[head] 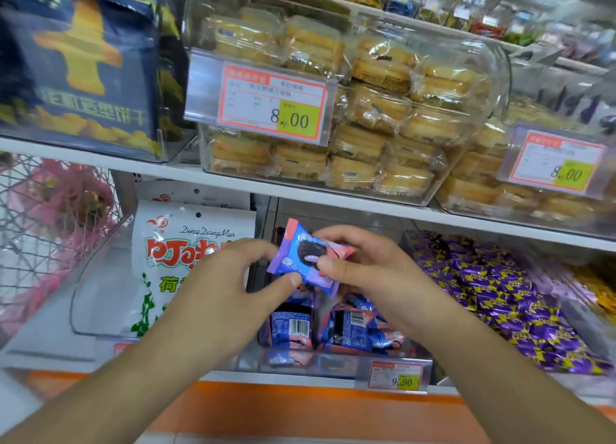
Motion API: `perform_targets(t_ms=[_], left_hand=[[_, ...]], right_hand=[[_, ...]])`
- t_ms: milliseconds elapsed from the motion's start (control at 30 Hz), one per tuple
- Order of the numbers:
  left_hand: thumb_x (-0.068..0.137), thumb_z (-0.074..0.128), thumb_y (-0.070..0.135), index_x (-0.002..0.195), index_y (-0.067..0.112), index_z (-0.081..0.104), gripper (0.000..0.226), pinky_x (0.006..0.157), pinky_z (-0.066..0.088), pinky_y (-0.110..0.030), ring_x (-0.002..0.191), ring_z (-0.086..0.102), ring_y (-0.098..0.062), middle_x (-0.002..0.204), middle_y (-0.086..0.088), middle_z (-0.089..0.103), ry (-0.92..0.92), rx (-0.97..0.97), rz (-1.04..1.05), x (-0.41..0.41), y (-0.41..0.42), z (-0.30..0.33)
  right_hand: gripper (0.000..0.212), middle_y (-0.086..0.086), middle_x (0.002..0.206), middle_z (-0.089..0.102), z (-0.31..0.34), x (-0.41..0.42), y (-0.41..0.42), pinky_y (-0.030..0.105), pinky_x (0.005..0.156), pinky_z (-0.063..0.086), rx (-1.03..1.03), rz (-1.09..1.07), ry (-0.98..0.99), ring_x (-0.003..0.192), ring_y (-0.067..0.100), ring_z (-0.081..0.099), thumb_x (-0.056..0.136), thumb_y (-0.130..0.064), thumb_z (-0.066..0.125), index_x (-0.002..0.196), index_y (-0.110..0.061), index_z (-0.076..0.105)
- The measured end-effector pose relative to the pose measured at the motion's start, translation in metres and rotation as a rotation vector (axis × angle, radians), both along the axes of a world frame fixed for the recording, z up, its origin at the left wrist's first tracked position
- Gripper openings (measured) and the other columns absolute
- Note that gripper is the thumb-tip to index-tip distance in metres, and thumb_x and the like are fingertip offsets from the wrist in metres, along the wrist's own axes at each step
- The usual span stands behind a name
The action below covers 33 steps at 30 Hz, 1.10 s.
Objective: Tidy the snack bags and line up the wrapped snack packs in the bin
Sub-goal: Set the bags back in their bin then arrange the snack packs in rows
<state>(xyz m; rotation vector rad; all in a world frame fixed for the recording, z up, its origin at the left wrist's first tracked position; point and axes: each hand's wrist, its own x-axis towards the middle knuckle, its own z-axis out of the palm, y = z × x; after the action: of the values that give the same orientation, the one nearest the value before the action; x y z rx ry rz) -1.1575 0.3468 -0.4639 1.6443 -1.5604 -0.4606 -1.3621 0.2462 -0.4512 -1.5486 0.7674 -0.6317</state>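
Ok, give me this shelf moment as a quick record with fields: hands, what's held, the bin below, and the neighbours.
left hand: left hand, thumb and fingers pinching the lower left edge of the pack
right hand: right hand, gripping the pack's right side
held item: blue and pink sandwich-cookie pack, tilted, above the bin
bin below: clear bin with more of the same packs, barcodes facing up
left neighbour: white snack bag, upright
right neighbour: purple wrapped candies, loose heap
bin price tag: price tag on the front
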Motion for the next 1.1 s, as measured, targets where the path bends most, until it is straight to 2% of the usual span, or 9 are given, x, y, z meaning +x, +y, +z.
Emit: perform_targets(t_ms=[67, 167, 267, 400, 500, 700, 867, 967, 1100], left_hand=[[0.091, 0.071, 0.043, 0.113, 0.039, 0.068, 0.022, 0.082, 0.036, -0.002, 0.109, 0.054, 0.011, 0.122, 0.024, 0.066, -0.126, 0.009, -0.003, 0.003, -0.001, -0.002], [0.098, 0.063, 0.039, 0.15, 0.037, 0.045, 0.055, 0.104, 0.032, -0.013, 0.139, 0.043, -0.003, 0.155, 0.023, 0.042, -0.337, 0.063, -0.003, 0.01, -0.002, -0.009], [0.102, 0.054, 0.038, 0.161, 0.035, 0.03, 0.063, 0.118, 0.026, -0.018, 0.152, 0.03, -0.004, 0.168, 0.022, 0.025, -0.402, 0.108, -0.017, 0.011, -0.003, -0.014], [0.104, 0.05, 0.037, 0.161, 0.036, 0.028, 0.062, 0.118, 0.026, -0.016, 0.152, 0.03, -0.003, 0.168, 0.023, 0.023, -0.418, 0.088, -0.018, 0.008, -0.003, -0.014], [0.104, 0.05, 0.036, 0.161, 0.036, 0.029, 0.061, 0.117, 0.027, -0.016, 0.151, 0.032, -0.003, 0.168, 0.023, 0.024, -0.423, 0.078, -0.006, 0.007, -0.004, -0.015], [0.103, 0.05, 0.036, 0.159, 0.037, 0.031, 0.06, 0.116, 0.029, -0.017, 0.152, 0.033, -0.005, 0.168, 0.023, 0.023, -0.429, 0.054, 0.01, 0.008, -0.004, -0.021], [0.102, 0.053, 0.033, 0.159, 0.035, 0.033, 0.061, 0.107, 0.02, -0.009, 0.151, 0.035, -0.005, 0.167, 0.023, 0.027, -0.419, 0.059, 0.014, 0.009, -0.005, -0.024], [0.102, 0.051, 0.034, 0.16, 0.036, 0.029, 0.062, 0.107, 0.017, -0.007, 0.151, 0.032, -0.003, 0.167, 0.024, 0.024, -0.428, 0.064, 0.005, 0.009, -0.005, -0.024], [0.103, 0.051, 0.033, 0.16, 0.033, 0.031, 0.061, 0.114, 0.027, -0.014, 0.151, 0.035, -0.005, 0.168, 0.021, 0.025, -0.422, 0.083, -0.006, 0.009, -0.005, -0.021]], right_hand=[[0.021, 0.015, 0.099, 0.076, -0.002, -0.006, -0.008, 0.04, 0.067, 0.057, -0.056, -0.084, 0.017, 0.077, 0.026, 0.07, 0.09, -0.012, 0.079, 0.109, -0.02, 0.075], [0.017, -0.002, 0.091, 0.078, -0.02, -0.02, -0.032, 0.044, 0.074, 0.056, -0.251, -0.35, 0.233, 0.08, 0.021, 0.072, 0.088, -0.018, 0.082, 0.096, -0.029, 0.072], [0.018, -0.011, 0.094, 0.073, -0.042, -0.03, -0.052, 0.031, 0.077, 0.053, -0.49, -0.461, 0.555, 0.091, 0.015, 0.07, 0.086, -0.022, 0.082, 0.095, -0.029, 0.068], [0.022, -0.012, 0.1, 0.075, -0.058, -0.023, -0.064, 0.03, 0.074, 0.057, -0.628, -0.386, 0.748, 0.082, 0.017, 0.072, 0.085, -0.019, 0.082, 0.093, -0.033, 0.068], [0.022, -0.012, 0.104, 0.069, -0.066, -0.009, -0.074, 0.019, 0.082, 0.048, -0.639, -0.347, 0.753, 0.094, 0.009, 0.064, 0.086, -0.015, 0.082, 0.105, -0.024, 0.075], [0.026, -0.012, 0.092, 0.067, -0.081, 0.005, -0.085, 0.028, 0.077, 0.055, -0.638, -0.364, 0.77, 0.088, 0.012, 0.065, 0.077, -0.014, 0.085, 0.095, -0.025, 0.069], [0.021, -0.005, 0.102, 0.069, -0.089, 0.006, -0.087, 0.032, 0.082, 0.057, -0.682, -0.312, 0.894, 0.092, 0.015, 0.065, 0.077, -0.023, 0.089, 0.092, -0.029, 0.076], [0.017, -0.006, 0.099, 0.071, -0.084, 0.005, -0.086, 0.029, 0.082, 0.056, -0.64, -0.314, 0.839, 0.09, 0.013, 0.066, 0.081, -0.021, 0.085, 0.096, -0.025, 0.077], [0.009, -0.009, 0.094, 0.073, -0.061, -0.004, -0.086, 0.029, 0.081, 0.057, -0.495, -0.388, 0.711, 0.089, 0.011, 0.068, 0.092, -0.017, 0.07, 0.097, -0.023, 0.075]])
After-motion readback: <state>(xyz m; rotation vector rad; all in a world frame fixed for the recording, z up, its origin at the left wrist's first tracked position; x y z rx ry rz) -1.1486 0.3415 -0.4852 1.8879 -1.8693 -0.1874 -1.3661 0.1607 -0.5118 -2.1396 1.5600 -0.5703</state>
